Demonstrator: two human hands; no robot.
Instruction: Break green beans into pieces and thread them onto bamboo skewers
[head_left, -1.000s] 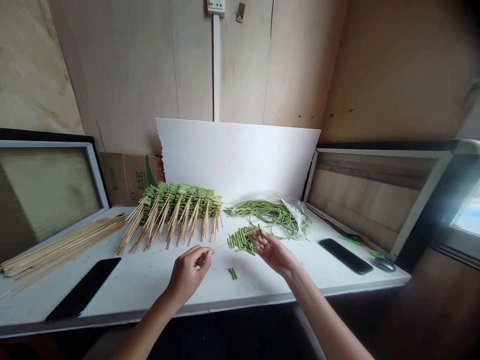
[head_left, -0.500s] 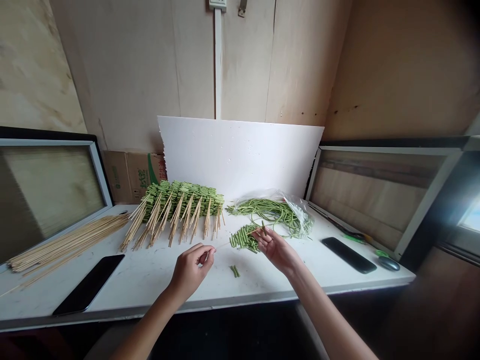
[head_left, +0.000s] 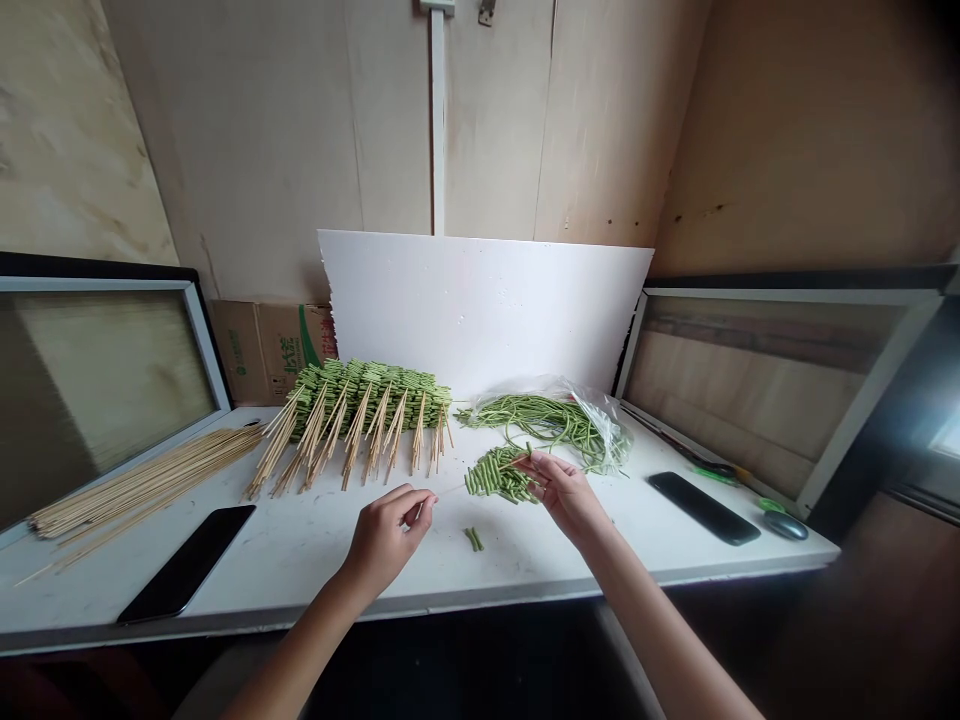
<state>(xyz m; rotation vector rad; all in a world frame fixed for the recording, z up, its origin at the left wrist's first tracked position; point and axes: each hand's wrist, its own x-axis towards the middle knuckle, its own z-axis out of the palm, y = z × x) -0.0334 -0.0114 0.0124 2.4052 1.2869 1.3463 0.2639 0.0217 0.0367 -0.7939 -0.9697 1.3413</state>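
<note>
Right, white worktop [head_left: 555,557], smooth and lightly smudged, beige wall [head_left: 262,150] behind. White board [head_left: 484,310] stands at the back, left edge ragged, brown carton [head_left: 244,352] to its left.

Skewer [head_left: 450,491] is held over the worktop, between the hands. Long axis runs left-right, far end angled away to the right. Left hand [head_left: 390,532] fingers pinched on its near end; right hand [head_left: 568,497] fingers clamped on a bean piece [head_left: 529,450] by the far end.

Thin pale wood, stubby green cylinders set crosswise; can't tell threaded ones from the pile [head_left: 517,487] beneath. Loaded skewers [head_left: 367,398] stacked back left, bare ends facing front. Long beans [head_left: 536,415], limp and looping, in a crinkly clear bag [head_left: 604,412].
</note>
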